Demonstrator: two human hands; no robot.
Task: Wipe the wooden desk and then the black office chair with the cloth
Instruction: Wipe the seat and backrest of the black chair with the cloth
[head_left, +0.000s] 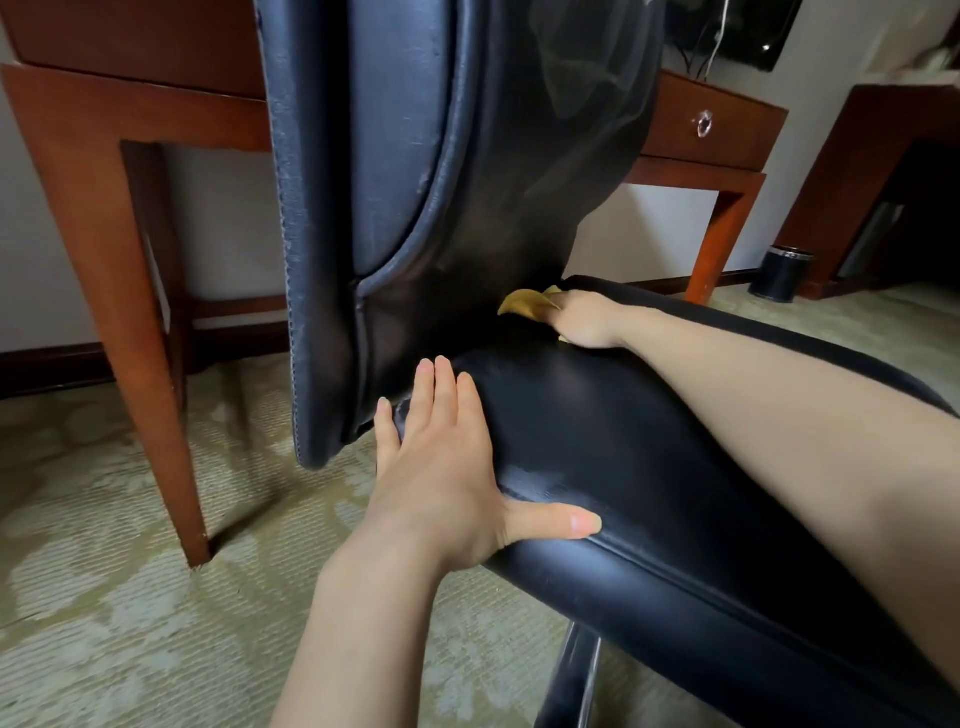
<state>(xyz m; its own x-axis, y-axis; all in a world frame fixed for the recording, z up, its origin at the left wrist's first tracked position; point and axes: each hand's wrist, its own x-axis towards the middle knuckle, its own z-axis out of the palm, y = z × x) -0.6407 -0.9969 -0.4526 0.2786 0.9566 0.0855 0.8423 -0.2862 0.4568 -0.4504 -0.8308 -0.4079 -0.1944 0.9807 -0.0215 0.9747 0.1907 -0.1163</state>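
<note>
The black office chair (649, 441) fills the middle of the view, its leather backrest rising at the top and its seat running toward the lower right. My right hand (582, 322) reaches across the seat into the crease under the backrest and grips a yellow cloth (522, 302), of which only a folded corner shows. Straight fingers of my left hand (441, 457) lie flat on the seat's left edge, with the thumb stretched along the front rim. Behind the chair stands the wooden desk (156, 119); its legs and a drawer are visible.
A drawer with a round knob (704, 124) sits on the desk's right part. A small black waste bin (779, 273) stands on the patterned green carpet (130, 519) at the right, beside a dark wooden cabinet (852, 171). The chair's post (571, 680) shows below the seat.
</note>
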